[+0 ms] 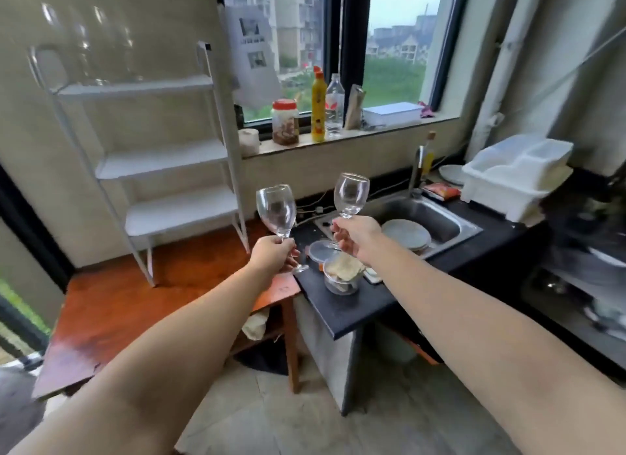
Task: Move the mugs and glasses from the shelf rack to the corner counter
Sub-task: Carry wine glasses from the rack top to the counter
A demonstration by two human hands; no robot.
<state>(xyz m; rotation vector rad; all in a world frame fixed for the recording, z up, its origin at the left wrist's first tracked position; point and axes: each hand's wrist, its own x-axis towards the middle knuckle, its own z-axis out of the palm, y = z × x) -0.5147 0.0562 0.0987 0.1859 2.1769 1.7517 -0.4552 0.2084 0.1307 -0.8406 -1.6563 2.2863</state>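
A kitchen corner under a wide window: a reddish wooden bench carries a white metal shelf rack, with blurred clear glasses on its top shelf. Beside it, a black bench holds a steel sink with grey plates inside. The left hand curls round the stem of a clear wine glass; the right hand grips the stem of a second clear wine glass, both upright above the benches.
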